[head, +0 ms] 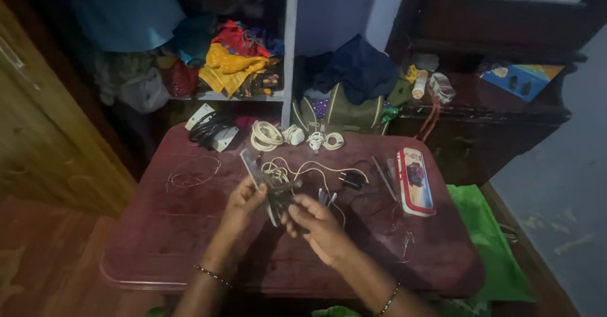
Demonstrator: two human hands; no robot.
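Fingers [253,190] of our left hand [239,206] were clenched on a small dark tool [278,197], and our right hand [319,228] gripped its lower end, so both hands held the one piece just above the middle of the desk [158,241], towards its near edge. We judged that holding it between two hands kept it steady and close to the eyes; what kind of tool it was we could not tell, for the room was dim and the hands covered much of it. A flat grey strip [248,164] stood up beside our left fingers, and whether it belonged to the tool was unclear.

Just beyond the hands lay a pale cord [303,167] in loose loops, a black plug [351,179] near it, and a thin wire [193,171] curled towards the left edge. A red and white pencil case [415,182] lay by the right edge, with a slim metal rod [384,178] alongside.

Along the far edge sat a black cable bundle [208,127], a coiled white cable [265,135] and a smaller white coil [324,141], seemingly set aside out of the way. Behind the desk, a shelf [250,96] held crumpled clothes [231,64], and a dark wooden cabinet [506,121] was cut off at the right.
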